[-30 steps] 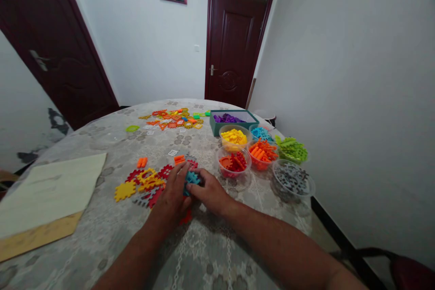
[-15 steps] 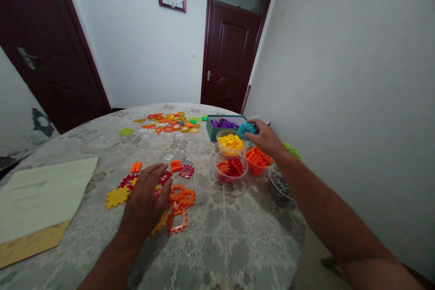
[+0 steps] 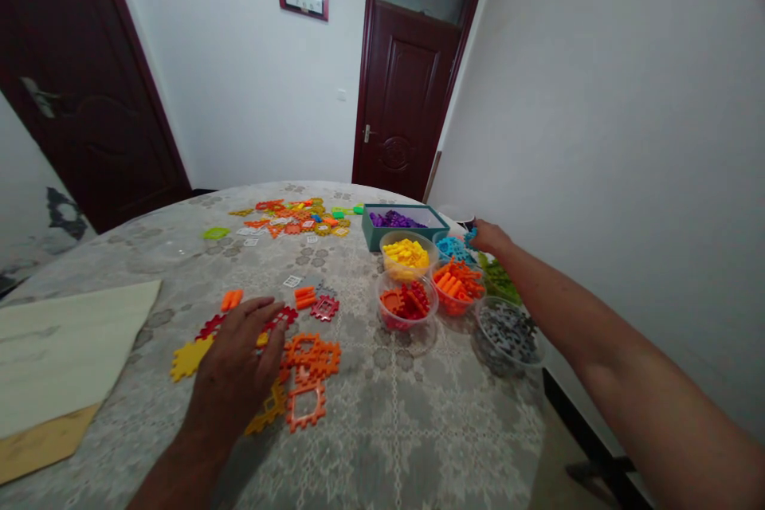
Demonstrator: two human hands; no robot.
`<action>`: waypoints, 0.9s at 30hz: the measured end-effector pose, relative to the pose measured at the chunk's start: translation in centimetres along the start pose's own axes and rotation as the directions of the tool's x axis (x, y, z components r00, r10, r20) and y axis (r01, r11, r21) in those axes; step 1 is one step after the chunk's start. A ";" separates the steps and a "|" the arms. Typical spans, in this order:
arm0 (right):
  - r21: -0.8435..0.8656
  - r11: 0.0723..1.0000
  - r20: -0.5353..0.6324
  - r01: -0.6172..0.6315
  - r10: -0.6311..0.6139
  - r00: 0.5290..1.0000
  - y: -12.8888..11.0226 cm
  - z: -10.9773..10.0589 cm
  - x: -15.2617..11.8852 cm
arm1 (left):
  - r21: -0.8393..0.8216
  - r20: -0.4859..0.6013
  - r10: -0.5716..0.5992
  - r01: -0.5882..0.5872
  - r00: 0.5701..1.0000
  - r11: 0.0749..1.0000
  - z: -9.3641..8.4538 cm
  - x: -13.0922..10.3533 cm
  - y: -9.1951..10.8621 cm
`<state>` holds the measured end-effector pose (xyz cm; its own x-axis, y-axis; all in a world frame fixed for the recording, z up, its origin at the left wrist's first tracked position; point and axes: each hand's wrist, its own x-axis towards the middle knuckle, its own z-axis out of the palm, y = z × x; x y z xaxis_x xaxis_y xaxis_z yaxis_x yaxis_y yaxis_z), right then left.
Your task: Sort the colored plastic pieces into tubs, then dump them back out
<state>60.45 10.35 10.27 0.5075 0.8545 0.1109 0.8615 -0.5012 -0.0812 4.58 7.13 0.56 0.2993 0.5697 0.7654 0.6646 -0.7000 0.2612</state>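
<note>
My left hand (image 3: 242, 355) rests palm down over a group of toothed plastic pieces, fingers stretched out. Around it lie a yellow gear-edged piece (image 3: 190, 358), orange toothed pieces (image 3: 314, 356), an orange square frame (image 3: 306, 406) and a dark red square piece (image 3: 324, 307). My right hand (image 3: 491, 237) reaches out to the far right, beside a clear bowl of blue pieces (image 3: 453, 248). A blue toothed piece (image 3: 471, 238) shows at its fingertips, and the fingers look closed on it; they are partly hidden.
Clear bowls hold yellow pieces (image 3: 407, 253), red pieces (image 3: 409, 300), orange pieces (image 3: 457, 283), green pieces (image 3: 500, 279) and grey pieces (image 3: 508, 330). A green box (image 3: 374, 237) contains purple pieces. Mixed pieces (image 3: 296, 219) lie at the back. Paper sheets (image 3: 72, 343) lie at left.
My right hand has moved right, from over the blue pieces to the right side of their bowl. My left hand has shifted slightly left and down in view, still spread over the pieces.
</note>
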 end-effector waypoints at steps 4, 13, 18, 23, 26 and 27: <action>-0.040 0.999 0.045 -0.003 0.005 0.999 0.1 -0.2 0.7 | -0.027 0.010 -0.015 0.015 1.000 1.000 -0.2 0.0 -0.1; -0.081 0.995 -0.016 0.065 -0.066 0.998 -1.5 -2.6 -2.9 | -0.024 0.040 -0.028 0.029 0.999 0.999 -0.4 0.0 0.0; 0.054 0.937 -0.301 0.344 -0.313 0.901 -6.6 -3.5 -9.9 | -0.029 0.055 -0.129 0.131 0.990 0.991 -1.0 0.2 0.2; 0.308 0.648 -0.284 0.697 -0.636 0.717 -14.7 -1.8 -20.9 | -0.042 0.040 -0.232 0.233 0.972 0.972 -1.0 0.2 -0.3; 0.408 0.565 -0.108 0.717 -0.750 0.653 -19.2 1.8 -25.1 | -0.031 0.057 -0.274 0.276 0.960 0.961 -0.8 0.1 -0.7; 0.415 0.567 -0.074 0.712 -0.759 0.647 -20.4 3.2 -25.9 | -0.025 0.069 -0.287 0.289 0.955 0.957 -0.7 0.1 -0.8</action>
<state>29.66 -1.12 5.88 -0.3241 0.9232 0.2063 0.8438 0.3807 -0.3781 3.58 7.41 0.80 0.1426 0.7750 0.6156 0.7054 -0.5159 0.4861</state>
